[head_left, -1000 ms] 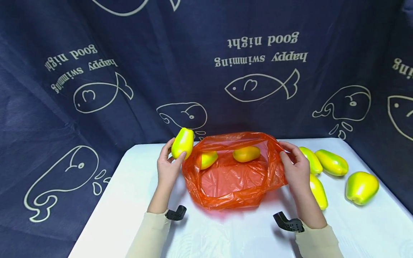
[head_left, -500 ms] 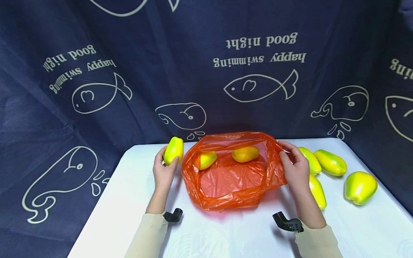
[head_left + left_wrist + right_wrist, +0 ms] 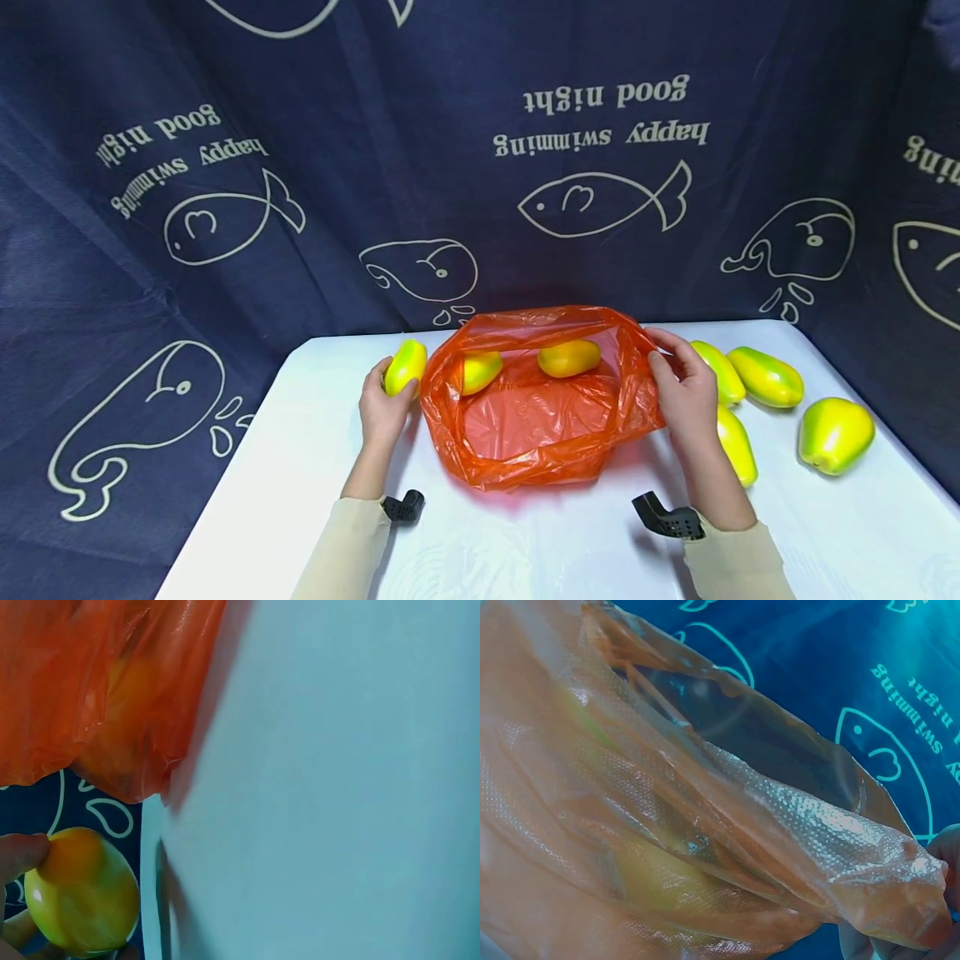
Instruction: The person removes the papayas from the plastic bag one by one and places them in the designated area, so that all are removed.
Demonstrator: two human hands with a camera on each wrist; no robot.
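Note:
In the head view my left hand (image 3: 385, 410) holds a yellow-green papaya (image 3: 406, 367) just left of a red plastic bag (image 3: 529, 472). The left wrist view has that papaya (image 3: 84, 896) between thumb and fingers, apart from the bag (image 3: 177, 682). My right hand (image 3: 690, 396) pinches the bag's right rim, its fingertips partly behind the film. The bag stands with its mouth wide open towards me. Inside lie two papayas, one at the left (image 3: 480, 372) and one at the back (image 3: 569, 358). The right wrist view shows the gathered bag edge (image 3: 900, 900) at the fingers.
Several more papayas lie on the white table (image 3: 285, 467) to the right, among them a rounder one (image 3: 836, 436) near the right edge. One papaya (image 3: 737, 446) is partly hidden by my right forearm. A dark blue curtain (image 3: 442, 150) with fish drawings hangs behind the table.
My left hand has moved down and slightly left with the papaya, away from the bag's rim. The right hand and the bag stay nearly where they were.

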